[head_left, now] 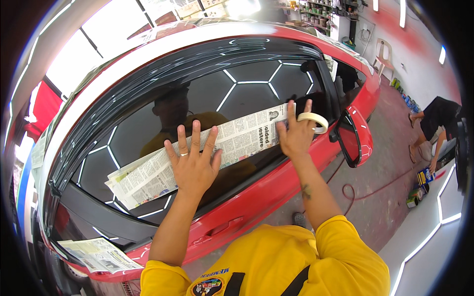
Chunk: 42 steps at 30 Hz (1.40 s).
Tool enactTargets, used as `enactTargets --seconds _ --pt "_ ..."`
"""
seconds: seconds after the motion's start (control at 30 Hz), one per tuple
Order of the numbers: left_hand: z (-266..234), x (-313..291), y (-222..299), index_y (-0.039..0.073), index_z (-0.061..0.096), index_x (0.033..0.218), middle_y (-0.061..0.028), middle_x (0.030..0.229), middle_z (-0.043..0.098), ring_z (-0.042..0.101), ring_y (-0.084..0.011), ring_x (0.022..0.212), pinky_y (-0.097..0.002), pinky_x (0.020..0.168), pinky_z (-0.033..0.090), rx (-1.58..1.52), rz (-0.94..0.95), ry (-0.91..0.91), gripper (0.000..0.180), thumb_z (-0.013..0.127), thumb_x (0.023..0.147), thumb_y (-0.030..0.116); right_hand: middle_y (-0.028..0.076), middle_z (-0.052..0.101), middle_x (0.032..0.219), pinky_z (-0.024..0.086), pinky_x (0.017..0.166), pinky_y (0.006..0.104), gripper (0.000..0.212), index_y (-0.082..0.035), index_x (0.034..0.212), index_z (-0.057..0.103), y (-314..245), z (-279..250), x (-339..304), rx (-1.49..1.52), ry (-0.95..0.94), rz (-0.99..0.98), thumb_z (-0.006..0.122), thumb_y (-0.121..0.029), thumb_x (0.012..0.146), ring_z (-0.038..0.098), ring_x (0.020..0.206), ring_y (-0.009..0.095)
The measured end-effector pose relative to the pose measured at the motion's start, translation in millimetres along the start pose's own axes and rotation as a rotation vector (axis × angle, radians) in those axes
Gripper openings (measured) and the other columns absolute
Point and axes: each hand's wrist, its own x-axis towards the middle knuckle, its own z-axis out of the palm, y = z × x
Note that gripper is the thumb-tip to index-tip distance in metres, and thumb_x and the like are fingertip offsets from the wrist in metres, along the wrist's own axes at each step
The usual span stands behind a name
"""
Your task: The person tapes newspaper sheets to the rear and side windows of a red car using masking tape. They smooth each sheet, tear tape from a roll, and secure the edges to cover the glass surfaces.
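Observation:
A long folded strip of newspaper [242,138] lies slantwise along the lower part of the dark side window [202,89] of a red car [266,190]. My left hand [195,165], with a ring on one finger, is spread flat over the strip's middle. At the strip's right end, my right hand [298,138] presses with thumb and fingertips. A roll of cream masking tape [321,120] is held by that same hand, around its outer fingers; their exact grip is partly hidden.
The side mirror [364,138] juts out right of my right hand. Another newspaper sheet [101,254] lies at lower left on the car. A red hose [349,192] runs over the floor. A person [439,123] bends down at far right near cans [418,195]; a plastic chair [383,56] stands behind.

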Motion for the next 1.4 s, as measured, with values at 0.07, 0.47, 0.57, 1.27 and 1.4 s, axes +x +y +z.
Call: enactTargets --seconds 0.07,0.47,0.57,1.27,1.4 --pt "-3 -2 -3 0.034 0.057 0.161 -0.0112 0.177 0.037 0.021 -0.0426 0.166 -0.0713 0.130 0.008 0.021 -0.019 -0.004 0.072 0.077 0.093 0.048 0.036 0.023 0.174 0.028 0.125 0.0621 0.081 -0.019 0.168 0.044 7 6 5 -0.044 -0.045 -0.040 0.070 -0.050 0.098 0.031 0.156 0.057" --pt "-73 -78 -140 0.027 0.054 0.164 -0.0230 0.180 0.025 0.015 -0.0442 0.168 -0.0648 0.133 0.004 0.188 -0.179 -0.038 0.075 0.073 0.094 0.046 0.033 0.021 0.176 0.027 0.126 0.0625 0.080 -0.023 0.171 0.040 17 6 1 -0.005 0.032 -0.065 0.067 -0.053 0.102 0.029 0.156 0.058" --pt "-83 -93 -159 0.026 0.054 0.163 -0.0244 0.179 0.024 0.016 -0.0461 0.167 -0.0655 0.132 0.005 0.224 -0.205 -0.048 0.072 0.071 0.096 0.047 0.034 0.024 0.174 0.027 0.126 0.0620 0.079 -0.022 0.169 0.043 20 8 1 0.015 0.066 -0.084 0.068 -0.054 0.102 0.029 0.155 0.058" --pt "-106 7 75 -0.002 0.050 0.146 -0.0109 0.134 0.069 0.067 -0.0191 0.121 -0.0360 0.101 0.056 -1.734 -1.045 0.115 0.050 0.072 0.107 0.020 0.018 0.070 0.120 0.053 0.080 0.0463 0.031 -0.016 0.101 0.077 -39 -111 -138 0.809 -0.110 -0.704 0.090 -0.012 0.072 0.067 0.098 0.036" --pt "-114 2 74 0.002 0.063 0.137 -0.0168 0.116 0.076 0.075 -0.0258 0.110 -0.0387 0.095 0.058 -1.249 -0.546 -0.323 0.037 0.071 0.102 0.012 0.023 0.065 0.136 0.052 0.087 0.0473 0.048 -0.021 0.121 0.079 -38 -130 -139 1.015 -0.123 -0.685 0.092 -0.041 0.080 0.065 0.108 0.037"
